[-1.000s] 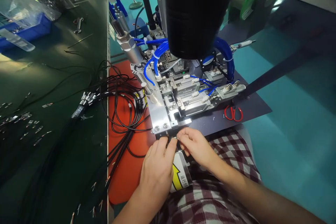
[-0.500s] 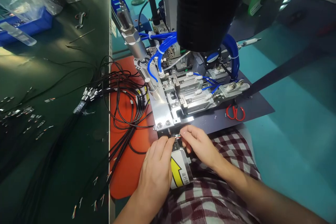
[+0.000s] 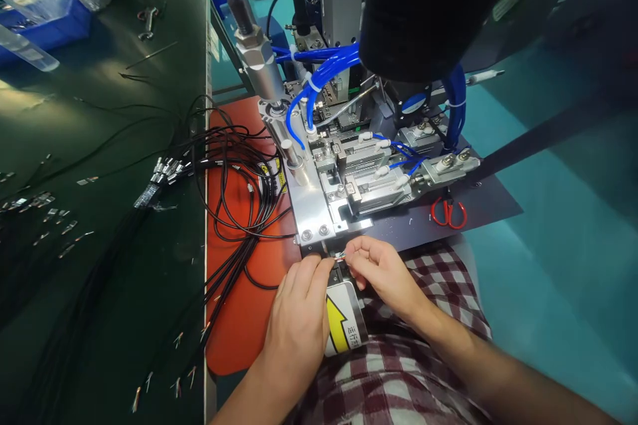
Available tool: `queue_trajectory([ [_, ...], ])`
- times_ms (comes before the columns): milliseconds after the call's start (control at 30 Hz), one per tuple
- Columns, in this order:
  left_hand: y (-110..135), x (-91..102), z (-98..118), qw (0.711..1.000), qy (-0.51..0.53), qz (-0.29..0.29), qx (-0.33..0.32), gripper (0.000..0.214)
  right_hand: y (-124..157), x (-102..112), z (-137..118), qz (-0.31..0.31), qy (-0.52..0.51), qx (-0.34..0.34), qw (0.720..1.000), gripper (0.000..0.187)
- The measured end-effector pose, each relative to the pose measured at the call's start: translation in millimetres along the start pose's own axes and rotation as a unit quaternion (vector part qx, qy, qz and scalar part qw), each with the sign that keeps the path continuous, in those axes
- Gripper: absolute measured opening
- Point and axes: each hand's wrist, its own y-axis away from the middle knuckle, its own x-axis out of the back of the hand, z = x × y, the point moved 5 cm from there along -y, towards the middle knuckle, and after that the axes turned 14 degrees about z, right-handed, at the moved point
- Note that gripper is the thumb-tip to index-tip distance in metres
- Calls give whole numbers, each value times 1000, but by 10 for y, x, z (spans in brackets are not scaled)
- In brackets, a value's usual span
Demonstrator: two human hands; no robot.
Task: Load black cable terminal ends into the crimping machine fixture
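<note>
Between my two hands, thin coloured wires (image 3: pixel 339 256) show at the front edge of the machine (image 3: pixel 312 212). My left hand (image 3: pixel 302 299) is closed at their left end, its fingertips pressed together; the black cable they come from is mostly hidden under it. With thumb and forefinger my right hand (image 3: pixel 376 269) pinches the wires' right-hand tips. Just below the fingers lies a dark metal fixture (image 3: pixel 341 273), and under that a white label with a yellow arrow (image 3: pixel 339 325).
Black cables (image 3: pixel 239 206) lie coiled on an orange mat (image 3: pixel 239 332) to the left. Red-handled scissors (image 3: pixel 448 214) rest on the grey plate at right. A bundle of cables (image 3: pixel 149 192), a wrench (image 3: pixel 148 21) and a blue bin (image 3: pixel 54 26) sit on the green table. A black cylinder (image 3: pixel 423 13) hangs overhead.
The camera view has shifted slightly. Both hands stay at the wires; the right hand has drawn a little to the right, and more of the coloured wires shows between the fingers.
</note>
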Motion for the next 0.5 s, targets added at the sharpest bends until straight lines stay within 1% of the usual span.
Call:
queue_trajectory([
  [167,-12,-1,4,1000,7,-6,3,33,29,-26,44,-6,-31,-27,999,17],
  [300,-12,0,0,1000,16,-14,10,33,28,-41,95,-12,-76,-60,995,16],
  [500,-17,3,0,1000,18,-8,11,34,-27,-13,74,10,-35,-50,998,10],
])
